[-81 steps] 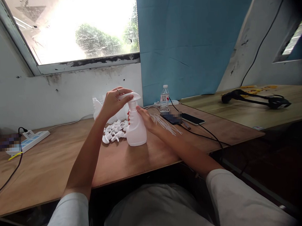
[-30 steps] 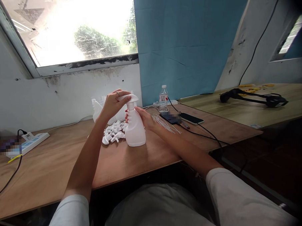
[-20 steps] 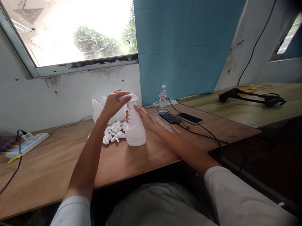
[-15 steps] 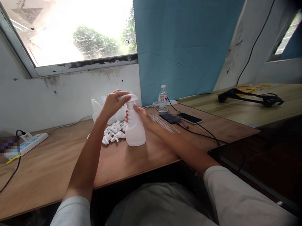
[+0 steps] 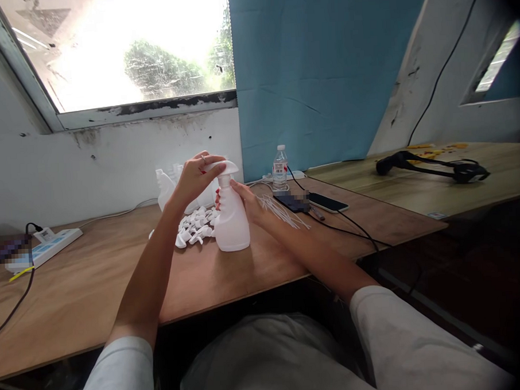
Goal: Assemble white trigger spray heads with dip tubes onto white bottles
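Observation:
A translucent white spray bottle (image 5: 233, 228) stands upright on the wooden table (image 5: 117, 270), with a white spray head (image 5: 229, 168) on its neck. My left hand (image 5: 199, 176) grips the spray head from above, thumb and fingers closed over it. Around the bottle's neck and upper body my right hand (image 5: 245, 200) is wrapped, its fingertips showing on the far left side. Just left of the bottle lies a heap of small white plastic parts (image 5: 195, 225). Behind my left hand stand several more white bottles (image 5: 165, 187), partly hidden.
Thin white tubes (image 5: 284, 211) lie beside my right forearm. Farther back are a clear water bottle (image 5: 280, 170) and a phone (image 5: 328, 202) with cables. A power strip (image 5: 47, 250) sits at the left. Black headgear (image 5: 433, 167) rests on the adjoining table at right.
Both hands keep their hold on the spray bottle and its head, with hardly any visible movement. The whole view has shifted very slightly.

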The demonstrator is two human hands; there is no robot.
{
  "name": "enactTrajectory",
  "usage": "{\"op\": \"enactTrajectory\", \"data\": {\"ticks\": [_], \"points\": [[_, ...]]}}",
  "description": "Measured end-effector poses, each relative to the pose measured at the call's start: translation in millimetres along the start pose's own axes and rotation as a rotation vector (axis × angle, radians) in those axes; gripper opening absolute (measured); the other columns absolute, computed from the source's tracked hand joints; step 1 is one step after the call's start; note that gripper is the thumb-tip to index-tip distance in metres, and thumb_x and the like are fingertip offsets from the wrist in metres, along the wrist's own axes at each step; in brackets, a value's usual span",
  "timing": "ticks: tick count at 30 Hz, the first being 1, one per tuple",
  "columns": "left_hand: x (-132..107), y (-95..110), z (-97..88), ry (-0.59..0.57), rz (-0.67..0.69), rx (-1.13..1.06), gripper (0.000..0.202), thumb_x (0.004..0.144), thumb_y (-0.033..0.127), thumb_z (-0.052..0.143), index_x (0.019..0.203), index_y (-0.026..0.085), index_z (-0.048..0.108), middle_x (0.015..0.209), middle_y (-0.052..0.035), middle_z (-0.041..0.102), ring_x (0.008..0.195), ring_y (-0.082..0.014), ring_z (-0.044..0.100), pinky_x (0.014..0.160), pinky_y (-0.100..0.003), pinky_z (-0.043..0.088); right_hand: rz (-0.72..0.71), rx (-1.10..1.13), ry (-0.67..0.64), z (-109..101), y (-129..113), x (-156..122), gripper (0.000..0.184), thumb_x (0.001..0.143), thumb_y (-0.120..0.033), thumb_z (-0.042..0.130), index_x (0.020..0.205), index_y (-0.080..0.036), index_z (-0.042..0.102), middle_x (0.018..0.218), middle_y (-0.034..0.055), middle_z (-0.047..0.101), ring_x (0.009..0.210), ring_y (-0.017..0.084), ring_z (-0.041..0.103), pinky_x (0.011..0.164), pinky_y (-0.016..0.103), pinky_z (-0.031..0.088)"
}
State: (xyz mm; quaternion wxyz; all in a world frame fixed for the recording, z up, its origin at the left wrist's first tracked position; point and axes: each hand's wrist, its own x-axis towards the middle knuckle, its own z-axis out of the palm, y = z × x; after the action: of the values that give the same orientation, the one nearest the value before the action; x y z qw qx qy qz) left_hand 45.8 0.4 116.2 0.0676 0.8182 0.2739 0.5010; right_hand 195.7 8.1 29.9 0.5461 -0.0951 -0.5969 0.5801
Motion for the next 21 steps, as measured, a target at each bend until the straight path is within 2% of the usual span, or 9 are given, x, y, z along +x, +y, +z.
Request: {"op": "enactTrajectory", "data": {"ticks": [2, 7, 11, 15, 19, 21], "points": [[0.2, 0.5, -0.8, 0.0, -0.016, 0.0, 0.033, 0.083, 0.047, 0.062, 0.097, 0.02, 0.075, 0.079, -0.0044, 0.058, 0.066, -0.0129, 0.051, 0.058, -0.025, 0.042, -0.005, -0.009, 0.018, 0.7, 0.7, 0.9, 0.047, 0.079, -0.061, 0.062, 0.088, -0.015, 0.058, 0.073, 0.0037, 0.064, 0.061, 0.015, 0.063, 0.056, 0.028, 0.052], [1.5, -0.7, -1.1, -0.01, -0.056, -0.042, 0.032, 0.081, 0.047, 0.064, 0.094, 0.019, 0.075, 0.075, -0.0035, 0.057, 0.061, -0.0115, 0.05, 0.055, -0.024, 0.041, -0.039, -0.117, 0.073, 3.2, 0.7, 2.5, 0.038, 0.073, -0.05, 0.074, 0.082, -0.017, 0.057, 0.069, 0.0001, 0.061, 0.056, 0.012, 0.059, 0.054, 0.026, 0.051], [1.6, -2.3, -0.5, -0.011, -0.053, -0.05, 0.034, 0.081, 0.049, 0.064, 0.094, 0.019, 0.075, 0.072, -0.003, 0.055, 0.06, -0.0113, 0.048, 0.054, -0.025, 0.039, -0.017, -0.04, 0.051, 4.6, -0.8, 2.3, 0.044, 0.079, -0.059, 0.063, 0.083, -0.016, 0.057, 0.069, 0.0022, 0.062, 0.055, 0.013, 0.06, 0.053, 0.028, 0.052], [1.2, -2.1, 0.0, -0.016, -0.05, -0.053, 0.035, 0.081, 0.05, 0.064, 0.095, 0.02, 0.075, 0.073, -0.0036, 0.056, 0.061, -0.0118, 0.048, 0.054, -0.025, 0.039, -0.032, -0.146, 0.109, 6.3, -2.6, 0.7, 0.037, 0.073, -0.049, 0.074, 0.082, -0.018, 0.056, 0.067, -0.0007, 0.061, 0.054, 0.012, 0.058, 0.052, 0.025, 0.05], [1.0, -1.0, 0.6, -0.015, -0.037, -0.043, 0.035, 0.082, 0.049, 0.064, 0.095, 0.019, 0.075, 0.071, -0.0027, 0.056, 0.061, -0.0118, 0.049, 0.057, -0.025, 0.04, -0.022, -0.054, 0.055, 6.4, -3.2, -0.6, 0.043, 0.077, -0.059, 0.065, 0.083, -0.017, 0.056, 0.069, 0.0018, 0.062, 0.056, 0.013, 0.06, 0.053, 0.027, 0.052], [0.9, -0.3, 0.9, -0.019, -0.035, -0.052, 0.034, 0.082, 0.048, 0.064, 0.096, 0.019, 0.075, 0.071, -0.0023, 0.056, 0.06, -0.0113, 0.049, 0.057, -0.026, 0.04, -0.014, -0.042, 0.055, 6.7, -3.6, -0.8, 0.043, 0.077, -0.059, 0.065, 0.083, -0.017, 0.056, 0.068, 0.0014, 0.062, 0.055, 0.013, 0.06, 0.052, 0.027, 0.051]]}}
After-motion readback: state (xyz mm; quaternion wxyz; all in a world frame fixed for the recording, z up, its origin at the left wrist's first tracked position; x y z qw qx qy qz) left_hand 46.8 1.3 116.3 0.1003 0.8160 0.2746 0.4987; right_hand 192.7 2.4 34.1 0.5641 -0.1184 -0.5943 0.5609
